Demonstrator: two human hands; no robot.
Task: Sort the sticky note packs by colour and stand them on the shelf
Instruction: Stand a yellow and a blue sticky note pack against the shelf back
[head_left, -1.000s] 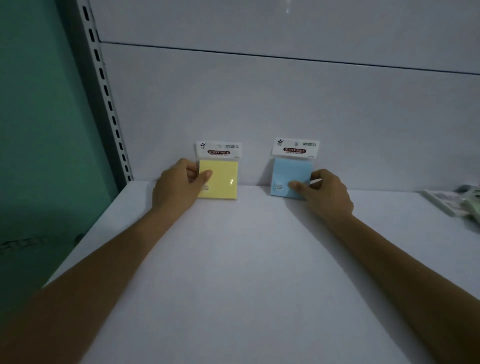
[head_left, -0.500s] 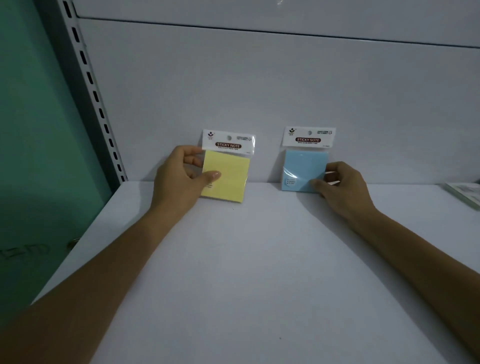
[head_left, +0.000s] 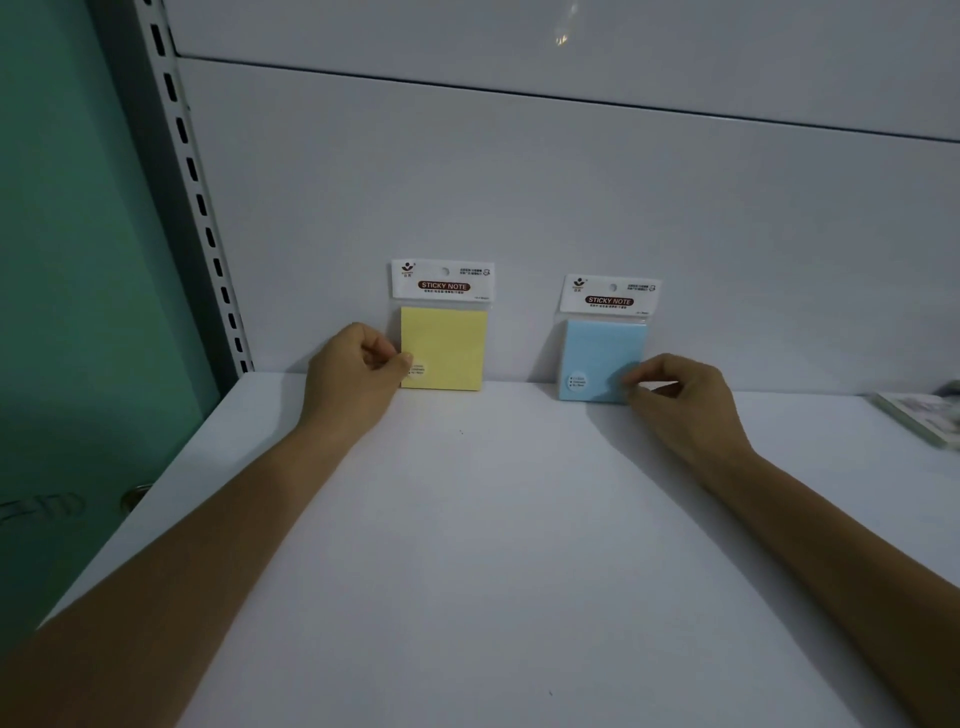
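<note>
Left grip (head_left: 353, 376) is curled onto the left edge of the yellow pack (head_left: 447, 345), thumb tip on the front near the bottom corner, so it's a light pinch and not a full grab. Off to its left is the slotted upright (head_left: 200, 208) and a green wall (head_left: 62, 208). The yellow pack stands upright right beside that grip, bottom edge on the shelf (head_left: 467, 519), back against the rear panel (head_left: 519, 197), white header card on top. Further right, with a gap between them, the blue pack (head_left: 597, 353) stands the same way. Right grip (head_left: 680, 402) has its lower right corner, thumb and forefinger curled in on it. Well off to the right of that grip, a pale green pack (head_left: 922, 418) lies flat on the shelf.
</note>
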